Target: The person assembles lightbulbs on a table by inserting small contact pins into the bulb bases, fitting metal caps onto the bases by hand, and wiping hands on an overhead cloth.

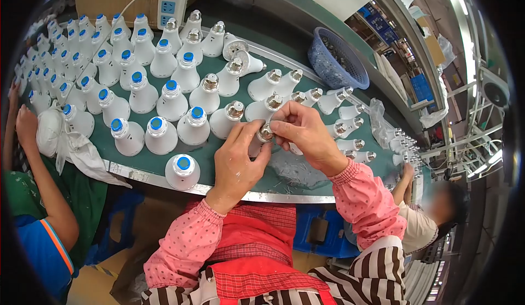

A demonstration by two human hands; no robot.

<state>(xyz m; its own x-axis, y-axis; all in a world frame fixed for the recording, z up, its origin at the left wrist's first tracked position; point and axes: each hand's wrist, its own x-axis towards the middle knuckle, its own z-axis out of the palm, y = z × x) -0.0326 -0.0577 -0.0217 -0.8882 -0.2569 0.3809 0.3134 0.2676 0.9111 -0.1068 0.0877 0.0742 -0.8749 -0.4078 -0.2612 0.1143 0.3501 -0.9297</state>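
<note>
My left hand is wrapped round a white bulb with a silver screw cap, near the table's front edge. At that cap, the thumb and fingertips of my right hand are pinched together; whatever they hold is too small to make out. White bulbs with blue tops stand upright in rows to the left. Silver-capped bulbs stand behind my hands, and others lean or lie to the right. Under my right wrist is a clear plastic bag with thin pieces on it.
A blue basket sits at the back right. A power strip and a cardboard box are at the back left. A co-worker's arm is at the left by a white cloth bundle; another person sits at the right.
</note>
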